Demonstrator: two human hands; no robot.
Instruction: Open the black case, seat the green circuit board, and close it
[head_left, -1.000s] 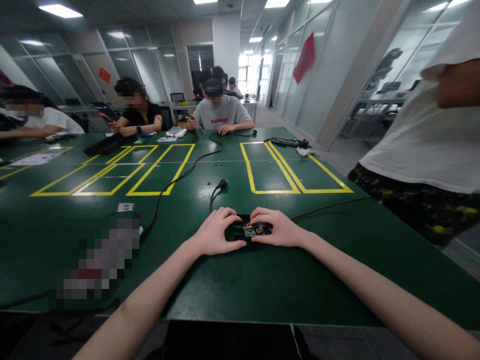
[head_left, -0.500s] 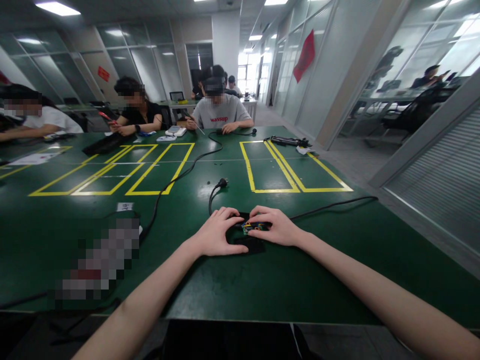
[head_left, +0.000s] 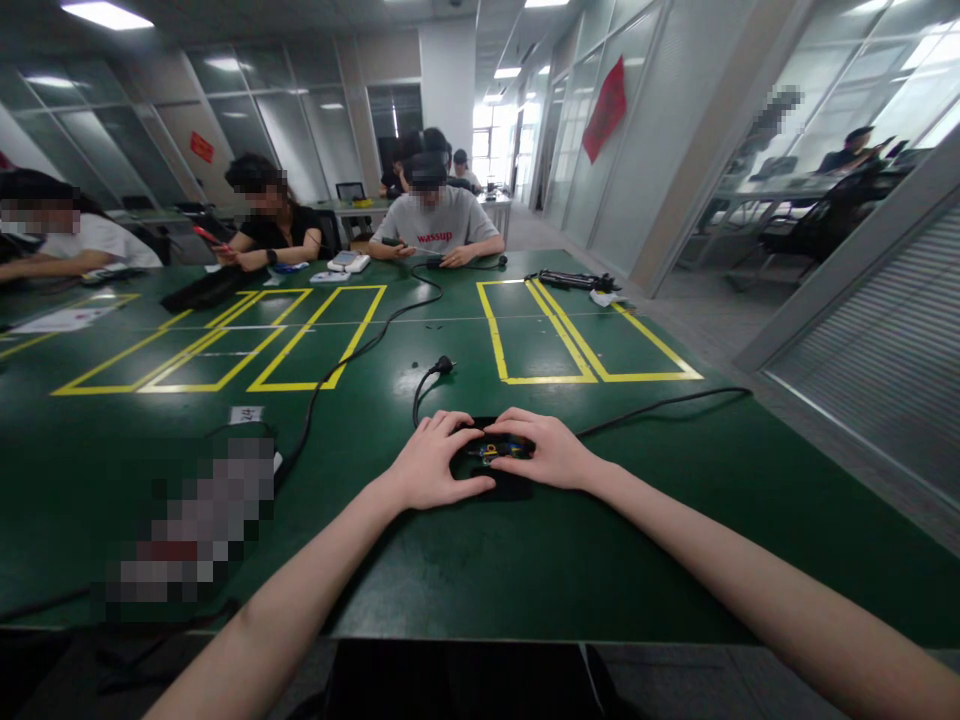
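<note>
A small circuit board [head_left: 491, 451] with yellow and green parts lies between my hands, in or over an opened black plastic casing [head_left: 510, 488]. My left hand [head_left: 431, 462] steadies the casing from the left, its thumb stretched along the near side and its fingers at the far side. From the right, my right hand [head_left: 551, 448] grips the board between thumb and fingertips. My fingers hide part of the board and casing. Dark cords run out on both sides, and a black plug [head_left: 444, 366] lies just beyond my left hand.
Yellow tape rectangles [head_left: 540, 381] mark the green table [head_left: 600, 570]. A pixelated grey item [head_left: 202, 520] and a numbered tag [head_left: 246, 414] lie left. A black folded stand [head_left: 574, 281] lies at the far right. Across the table sits a person in a grey shirt [head_left: 435, 220].
My right fingers have shifted slightly on the circuit board, and less of its green side shows. The person across has lowered the hand holding a thin tool.
</note>
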